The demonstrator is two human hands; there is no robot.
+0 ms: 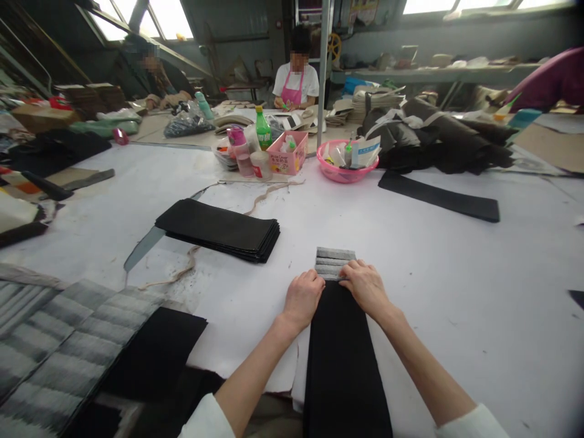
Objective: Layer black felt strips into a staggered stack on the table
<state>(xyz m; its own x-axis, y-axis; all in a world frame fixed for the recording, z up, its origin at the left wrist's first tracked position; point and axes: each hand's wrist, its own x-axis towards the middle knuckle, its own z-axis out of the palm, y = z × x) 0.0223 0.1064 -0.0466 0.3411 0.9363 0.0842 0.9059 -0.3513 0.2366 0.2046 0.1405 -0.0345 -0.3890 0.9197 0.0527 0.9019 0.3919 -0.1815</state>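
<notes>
A long black fabric strip [343, 359] runs from the table's near edge away from me. Its far end lies over a grey striped piece [333, 261]. My left hand [303, 298] rests on the strip's left far corner with fingers curled down onto the cloth. My right hand [365, 287] presses the right far corner, fingers bent and together where the black meets the grey. Both hands lie flat against the white table [456, 292].
A stack of black fabric pieces [221, 229] lies left of centre. Grey striped sheets [59, 340] cover the near left. A black strip [438, 198], pink basket [288, 153], pink bowl [347, 163] and green bottle [263, 129] sit farther back. Two people work at the far end.
</notes>
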